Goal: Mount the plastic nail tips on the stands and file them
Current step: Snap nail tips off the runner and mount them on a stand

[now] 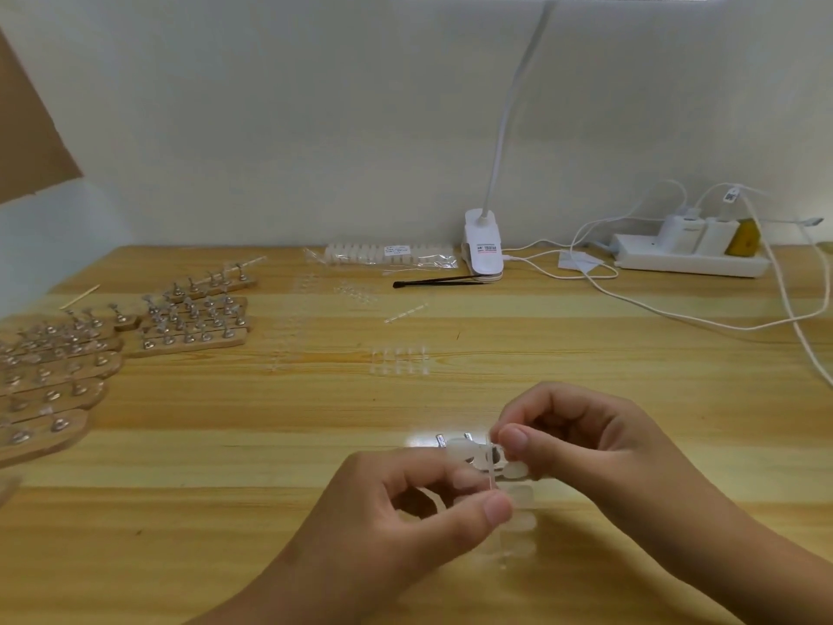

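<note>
Near the front edge of the table (270, 512), both hands meet over a small stand (466, 448), of which only two metal pegs and a pale patch show. Between the hands hangs a clear strip (518, 521) of nail tips, its lower end trailing toward the person. The left hand (405, 516) pinches the strip's spine between thumb and forefinger, the other fingers curled under. The right hand (581, 439) pinches the strip's top end, thumb in front; whether it has a single tip or the spine cannot be told through the blur.

The step looks like breaking one tip off for mounting. A hard twist could crack the tip or flick it away, and a clear tip on pale wood would be hard to find. The hands sit just above the stand, so a slip could knock it over or bend a peg. A loose left pinch could let the strip drop.

More stands (194, 322) crowd the far left, well apart. Spare strips (399, 358) lie mid-table, and a lamp clip (484, 245) stands at the back.
</note>
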Demonstrator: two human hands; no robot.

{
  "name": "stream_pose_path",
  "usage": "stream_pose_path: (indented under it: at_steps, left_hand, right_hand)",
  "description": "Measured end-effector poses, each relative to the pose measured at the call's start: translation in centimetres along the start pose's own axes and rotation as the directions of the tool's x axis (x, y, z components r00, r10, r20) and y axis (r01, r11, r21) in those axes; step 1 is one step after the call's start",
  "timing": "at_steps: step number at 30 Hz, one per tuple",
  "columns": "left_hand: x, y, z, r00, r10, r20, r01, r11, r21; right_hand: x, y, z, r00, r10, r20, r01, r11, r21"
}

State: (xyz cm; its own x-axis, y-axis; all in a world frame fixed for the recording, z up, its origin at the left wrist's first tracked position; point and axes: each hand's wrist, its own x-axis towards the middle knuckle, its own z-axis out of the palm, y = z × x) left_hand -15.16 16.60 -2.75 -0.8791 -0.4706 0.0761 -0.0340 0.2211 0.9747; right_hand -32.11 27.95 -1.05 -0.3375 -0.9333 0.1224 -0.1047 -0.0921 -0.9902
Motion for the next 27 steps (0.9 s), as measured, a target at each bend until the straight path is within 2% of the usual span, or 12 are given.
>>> stream_pose_path:
  at_steps: [5,8,11,14,17,19,20,21,22,23,25,27]
  left_hand:
    - [0.1,-0.3,-0.2,0.992,0.098,-0.076,-0.09,0.991,0.101]
    - [0.0,-0.2,-0.1,0.979,0.194,-0.065,-0.176,0.961,0.213]
    - [-0.1,-0.3,0.1,0.924,0.382,0.016,-0.35,0.828,0.439]
    - [-0.4,-0.3,0.5,0.872,0.473,0.126,-0.45,0.675,0.585]
    - [-0.8,-0.5,0.7,0.859,0.48,0.175,-0.466,0.596,0.654]
    - [-0.7,-0.6,0.5,0.883,0.441,0.159,-0.438,0.654,0.617]
    - [-0.6,-0.4,0.3,0.925,0.355,0.135,-0.371,0.767,0.524]
    - [-0.4,-0.2,0.2,0.965,0.235,0.119,-0.263,0.887,0.379]
    - [-0.2,-0.1,0.0,0.989,0.11,0.104,-0.131,0.967,0.22]
    - [0.0,0.0,-0.2,0.995,0.022,0.095,-0.032,0.994,0.101]
    - [0.3,-0.2,-0.3,0.997,-0.021,0.078,0.022,1.0,-0.006]
    - [0.3,-0.6,-0.5,0.997,0.051,0.05,-0.053,0.998,0.032]
  right_hand:
    - [0.0,0.2,0.1,1.0,0.024,-0.003,-0.025,0.998,-0.052]
    - [-0.1,0.2,0.2,0.999,0.002,-0.039,-0.005,0.997,-0.076]
    - [-0.3,0.7,0.3,0.99,-0.127,-0.061,0.107,0.961,-0.256]
    - [-0.5,1.2,0.1,0.92,-0.392,0.022,0.331,0.743,-0.582]
    - [-0.6,1.2,0.0,0.825,-0.527,0.202,0.472,0.446,-0.76]
    - [-0.6,1.2,-0.2,0.779,-0.553,0.295,0.515,0.294,-0.805]
    - [-0.5,1.1,-0.2,0.776,-0.552,0.307,0.525,0.294,-0.799]
    - [-0.6,1.1,-0.2,0.791,-0.539,0.29,0.525,0.353,-0.774]
    - [-0.7,0.9,0.0,0.824,-0.511,0.245,0.507,0.473,-0.72]
    - [-0.7,0.7,0.0,0.872,-0.455,0.181,0.459,0.63,-0.626]
    - [-0.7,0.2,0.1,0.968,-0.237,0.083,0.251,0.9,-0.356]
    - [-0.6,-0.2,-0.2,0.993,0.022,0.12,-0.003,0.988,-0.157]
